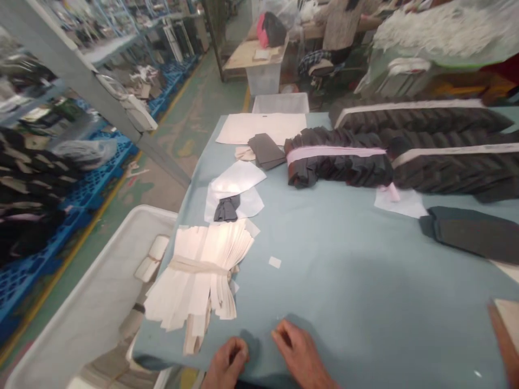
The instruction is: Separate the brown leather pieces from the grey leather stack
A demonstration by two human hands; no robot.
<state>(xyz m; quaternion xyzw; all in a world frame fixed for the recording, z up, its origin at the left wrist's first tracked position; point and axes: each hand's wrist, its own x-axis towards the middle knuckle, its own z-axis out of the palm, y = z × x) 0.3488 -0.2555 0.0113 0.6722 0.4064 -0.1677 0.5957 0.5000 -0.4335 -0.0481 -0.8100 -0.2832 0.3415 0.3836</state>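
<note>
Low over the front edge of the blue-green table, my left hand [227, 361] is curled with thumb and forefinger together. My right hand [299, 351] is beside it, also closed, its fingertips close to the cloth. Whether either hand holds anything small is hidden. Nearest to my left hand lies a fanned bundle of cream fabric pieces [194, 294], tied round with a beige strip [198, 266]. A small white paper slip [274, 262] rests on the tabletop [344, 281] beyond my hands.
Banded rows of black folded pieces [340, 167] line the table's far right. Dark folded fabric [478, 232] lies at right. White sheets [239, 181] are at far left. A white bin [93, 302] stands left of the table, near a metal post [101, 92]. A person [340, 24] sits behind.
</note>
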